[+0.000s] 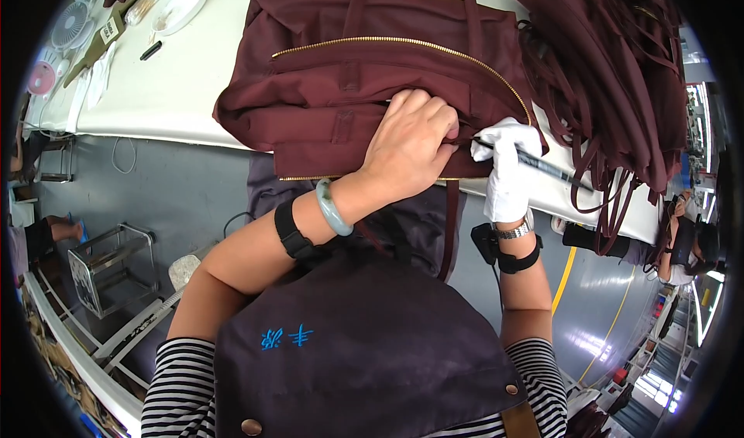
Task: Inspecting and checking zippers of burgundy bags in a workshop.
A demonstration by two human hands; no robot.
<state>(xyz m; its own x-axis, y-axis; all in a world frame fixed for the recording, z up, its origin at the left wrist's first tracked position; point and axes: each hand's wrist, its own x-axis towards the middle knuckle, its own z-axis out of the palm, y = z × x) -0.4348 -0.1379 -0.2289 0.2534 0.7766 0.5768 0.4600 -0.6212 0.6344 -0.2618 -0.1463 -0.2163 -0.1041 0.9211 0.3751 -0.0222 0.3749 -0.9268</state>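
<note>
A maroon fabric bag (378, 16) lies across the white table in front of me, its gold-toothed zipper (433, 43) undone and its maroon lining (308, 86) showing. My left hand (410, 141), bare, rests with curled fingers on the lining and pinches its fabric near the right end. Close to its right, my right hand (508, 147) wears a white glove and holds a slim dark pen-like tool (552, 172), whose one end points at the fabric by my left fingers. What that tip touches is hidden.
Maroon bags with straps (610, 83) are piled at the table's right. At the upper left lie a white dish (180, 9), a black marker cap or short marker (151, 51) and small fans (70, 24). A metal-framed stool (113, 269) stands below left. Another person (686, 240) is at the far right.
</note>
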